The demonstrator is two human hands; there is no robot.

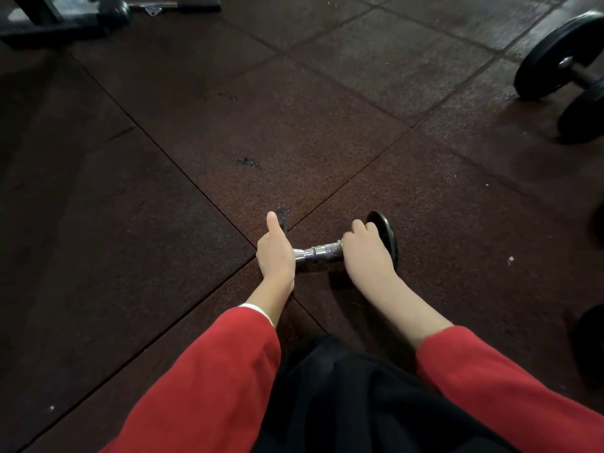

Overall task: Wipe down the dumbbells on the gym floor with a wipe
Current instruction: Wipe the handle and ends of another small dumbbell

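chrome handle [322, 252] of a small dumbbell [330, 250] lies on the dark rubber floor tiles [294, 132] just ahead of the person's knees, its bar running left to right. the left hand [277, 255] is wrapped around the left end of the handle, fingers curled under it and out of sight, thumb [273, 223] stuck straight up and away from the bar. the left plate is hidden behind that hand. the right hand [367, 248] is curled over the right end of the handle, knuckles up, fingers bent down against the black plate [387, 232] that stands on edge just beyond them. both forearms reach forward and down from red sleeves [209, 371] pushed back above the wrists, with black trousers [343, 403] between them. no wipe shows in either hand; whether one is tucked under the fingers cannot be told.

a larger black dumbbell [565, 70] rests on the floor well apart at the upper right, and a black machine base [58, 21] with a bar sits at the upper left.
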